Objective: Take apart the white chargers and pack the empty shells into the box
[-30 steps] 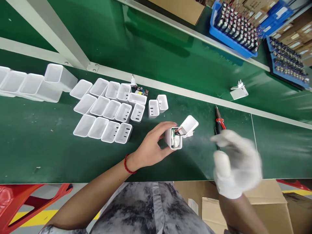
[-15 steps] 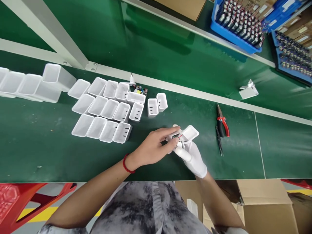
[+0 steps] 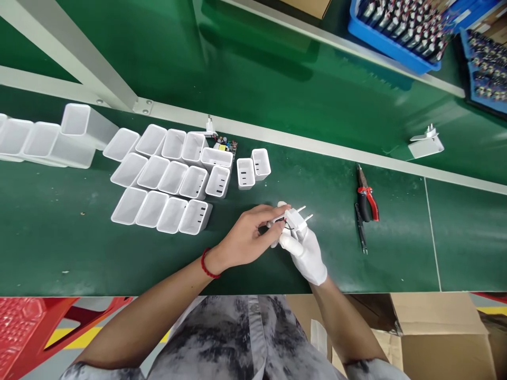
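Just in front of my body, both hands meet over a small white charger housing that is mostly covered by fingers. My left hand (image 3: 247, 235), bare with a red cord at the wrist, pinches the housing with thumb and forefinger. The gloved right hand (image 3: 307, 256) is closed around the same housing from the right. A white plug cover (image 3: 296, 220) with two prongs sits at the right fingers, its prongs pointing up and right. Thin dark and red wires run between cover and housing. How they attach inside is hidden.
Rows of open white housings (image 3: 171, 177) stand on the green bench at left, beside a small circuit board (image 3: 225, 145). Red-handled pliers (image 3: 366, 198) and black tweezers (image 3: 360, 232) lie at right. Another plug cover (image 3: 426, 145) rests behind. A blue bin (image 3: 396, 39) holds parts above.
The plug cover has turned over: its hollow inside faced up before, and now its pronged outer side shows. My right hand has shifted slightly left; the left hand keeps its pinch.
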### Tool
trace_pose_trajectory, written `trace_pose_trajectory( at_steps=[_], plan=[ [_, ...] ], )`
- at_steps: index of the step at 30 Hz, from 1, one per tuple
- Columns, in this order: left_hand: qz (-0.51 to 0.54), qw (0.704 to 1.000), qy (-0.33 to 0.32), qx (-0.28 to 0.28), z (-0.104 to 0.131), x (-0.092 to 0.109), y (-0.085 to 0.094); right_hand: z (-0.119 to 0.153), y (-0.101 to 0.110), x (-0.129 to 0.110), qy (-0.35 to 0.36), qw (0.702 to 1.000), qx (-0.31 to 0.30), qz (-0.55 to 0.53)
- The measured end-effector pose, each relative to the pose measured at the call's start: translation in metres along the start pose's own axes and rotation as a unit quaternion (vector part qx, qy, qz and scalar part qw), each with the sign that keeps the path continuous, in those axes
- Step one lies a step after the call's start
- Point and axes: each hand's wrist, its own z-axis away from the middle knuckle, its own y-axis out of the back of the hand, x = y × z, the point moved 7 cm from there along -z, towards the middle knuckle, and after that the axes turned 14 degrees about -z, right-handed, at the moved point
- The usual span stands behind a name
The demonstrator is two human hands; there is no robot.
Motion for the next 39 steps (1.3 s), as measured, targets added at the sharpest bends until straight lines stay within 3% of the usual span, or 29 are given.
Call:
trace_pose_trajectory(
  at_steps=[3,10,15,20,24,32,39],
  plan=[
    [-0.014,1.000,0.002,-0.011,-0.002,0.000,-0.002,-0.001,-0.001,0.000,0.000,1.000,-0.016,-0.004],
    [-0.022,0.999,-0.013,-0.036,0.000,0.012,-0.003,0.005,0.009,-0.012,0.095,0.994,0.057,0.017],
    [-0.026,0.999,0.010,-0.029,0.001,0.007,-0.005,0.003,0.012,-0.002,0.074,0.994,0.076,-0.035],
    [0.002,1.000,0.017,0.001,-0.001,0.002,-0.002,0.006,0.001,-0.007,0.010,0.999,-0.012,-0.031],
    [0.043,0.998,0.040,0.012,-0.003,0.001,0.003,0.015,-0.007,-0.020,0.004,0.998,-0.052,-0.030],
    [-0.037,0.999,-0.014,-0.004,0.004,0.020,-0.004,0.017,0.001,-0.016,0.082,0.995,0.055,0.017],
    [-0.031,0.999,0.022,-0.029,0.004,0.013,-0.006,0.024,0.009,0.000,0.057,0.998,0.026,-0.032]
  ],
)
